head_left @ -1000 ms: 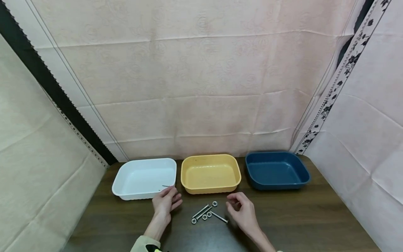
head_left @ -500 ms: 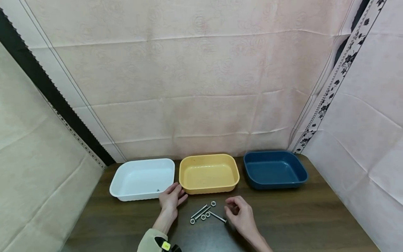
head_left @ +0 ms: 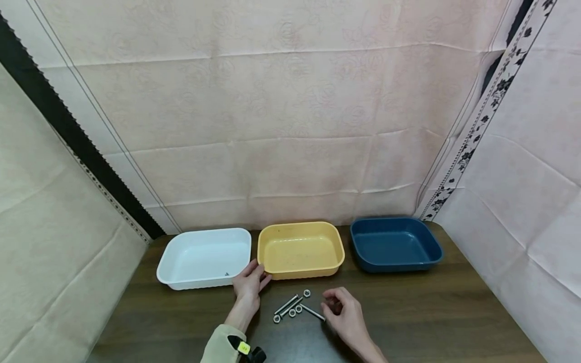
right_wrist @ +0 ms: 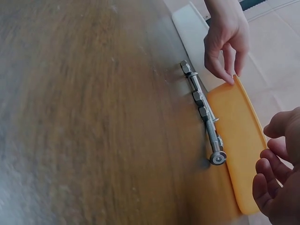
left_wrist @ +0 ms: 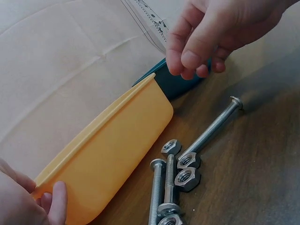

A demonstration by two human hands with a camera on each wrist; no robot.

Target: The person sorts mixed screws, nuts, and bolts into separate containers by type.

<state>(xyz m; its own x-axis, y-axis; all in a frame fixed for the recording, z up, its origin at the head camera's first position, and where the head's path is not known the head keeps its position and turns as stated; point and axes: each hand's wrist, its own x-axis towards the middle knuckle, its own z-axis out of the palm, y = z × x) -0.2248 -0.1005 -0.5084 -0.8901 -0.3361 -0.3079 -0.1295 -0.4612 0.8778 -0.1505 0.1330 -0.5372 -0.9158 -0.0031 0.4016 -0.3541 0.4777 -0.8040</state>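
Note:
My left hand [head_left: 247, 287] is at the front left corner of the yellow tray [head_left: 301, 275], fingertips touching its rim in both wrist views. Its fingers are fairly straight. To the right of the hardware, my right hand [head_left: 345, 312] hovers over the table with loosely bent fingers and nothing visible in them. Between the hands lie three metal bolts [left_wrist: 211, 127] and several hex nuts [left_wrist: 187, 179] in a loose cluster. A tiny dark piece [head_left: 227, 274] sits inside the white tray [head_left: 204, 282], too small to identify.
A blue tray [head_left: 399, 267] stands at the right of the row, with the yellow one in the middle and the white one at the left. Pale cloth [head_left: 290, 126] hangs behind and on both sides of the dark wooden table [head_left: 436, 312].
My left hand has moved right, from the white tray's front right corner, where a thin piece showed at its fingertips, to the yellow tray's corner. My right hand has barely shifted.

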